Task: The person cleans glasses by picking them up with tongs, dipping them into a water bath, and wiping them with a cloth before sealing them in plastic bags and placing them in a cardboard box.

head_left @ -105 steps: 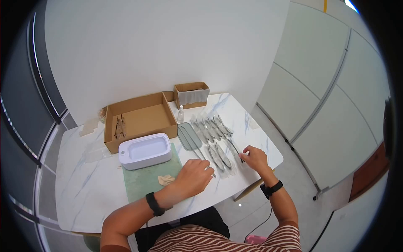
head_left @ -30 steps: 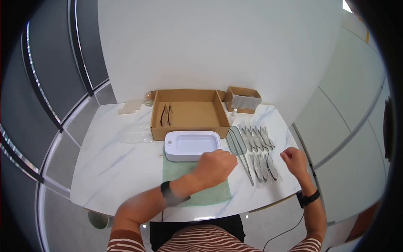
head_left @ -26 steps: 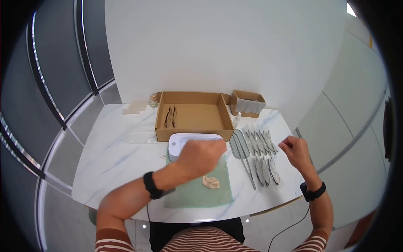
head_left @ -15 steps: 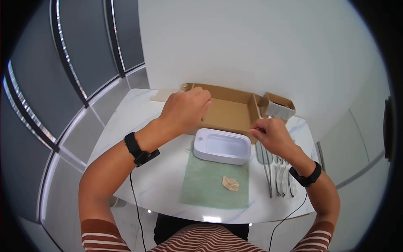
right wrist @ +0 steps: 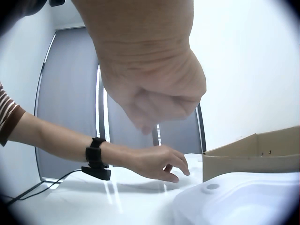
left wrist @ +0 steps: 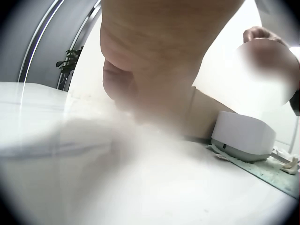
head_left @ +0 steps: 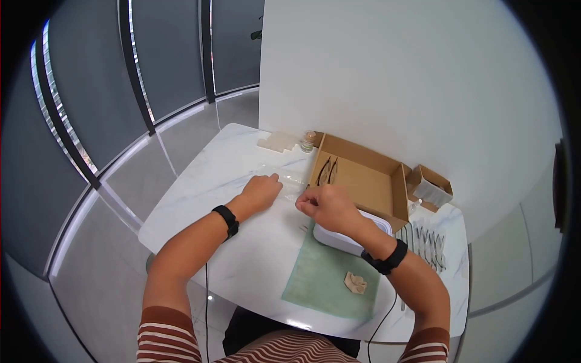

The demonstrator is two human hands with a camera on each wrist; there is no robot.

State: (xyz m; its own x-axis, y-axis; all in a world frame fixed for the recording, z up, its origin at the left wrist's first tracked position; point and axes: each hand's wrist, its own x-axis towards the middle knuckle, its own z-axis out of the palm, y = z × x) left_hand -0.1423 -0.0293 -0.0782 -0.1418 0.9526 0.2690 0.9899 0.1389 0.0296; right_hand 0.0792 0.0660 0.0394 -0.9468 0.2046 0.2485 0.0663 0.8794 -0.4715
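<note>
Low over the left part of the table is my left hand [head_left: 260, 192], its fingertips at the near edge of clear plastic bags [head_left: 289, 175]. Its thumb and fingers stand apart in the right wrist view [right wrist: 157, 161]; contact with the plastic cannot be told. My right hand [head_left: 331, 209] hangs in the air over the left end of a white basin-shaped device [head_left: 339, 241]. Its fingers are curled in, with nothing visible in them, and the right wrist view shows the same hand [right wrist: 154, 93] above the device's rim [right wrist: 213, 186].
Behind the device, a cardboard box [head_left: 369, 187] holds eyeglasses [head_left: 327, 172]. A jar [head_left: 307, 142] stands beside its left wall, a smaller box [head_left: 431, 187] to its right. Bagged glasses [head_left: 430, 245] lie at the right. A beige cloth [head_left: 355, 283] rests on a green mat [head_left: 327, 290].
The head view has turned left. My left hand has gone from the bagged glasses across to the plastic bags and down; my right hand has left the bagged glasses and moved left over the device.
</note>
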